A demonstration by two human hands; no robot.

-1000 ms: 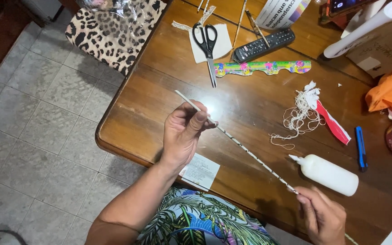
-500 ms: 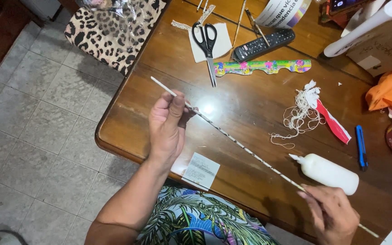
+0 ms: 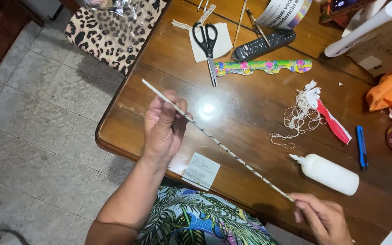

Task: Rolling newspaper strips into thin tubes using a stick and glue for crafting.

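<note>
Both hands hold a long thin stick [image 3: 223,146] slantwise above the wooden table [image 3: 250,113]. Left hand [image 3: 163,124] pinches it near the far end; right hand [image 3: 325,220] pinches the near end. Since a second ago the stick has slid leftward through the left fingers, exposing more bare tip, beside the glue bottle [image 3: 330,173].

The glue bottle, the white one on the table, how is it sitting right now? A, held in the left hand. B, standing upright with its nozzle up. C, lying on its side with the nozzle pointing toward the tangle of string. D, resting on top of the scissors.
C: the white glue bottle lies flat on the wooden table, nozzle aimed toward the tangled string, touched by neither hand.
</note>
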